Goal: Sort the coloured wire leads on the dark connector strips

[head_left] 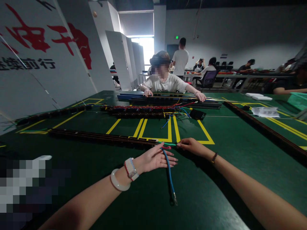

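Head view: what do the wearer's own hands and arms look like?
Both are without gloves or visible sleeves. The left hand wears a pale, red-edged wristband and a smooth white bangle; the right hand, a dark beaded bracelet.

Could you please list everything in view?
Blue wire: one, blue, centre
Green wire: one, green, centre
Red wire: one, red, centre
Near strip: one, dark, left of centre
Middle strips: several, dark, mid-table
Side strips: several, dark, left and right
Packet: one, black, mid-table
Crumpled sheet: one, white, right
Flat items: two, white, right
Crate: one, green, right edge
Table: one, green, beneath
Tape lines: several, yellow, on table
Co-worker: one, white shirt, opposite
Other people: several, mixed clothing, background
Wall lettering: several, red, black, left
Wristwear: three, pale and dark, both wrists
Left hand: one, bare, at blue wire
Right hand: one, bare, at green wire
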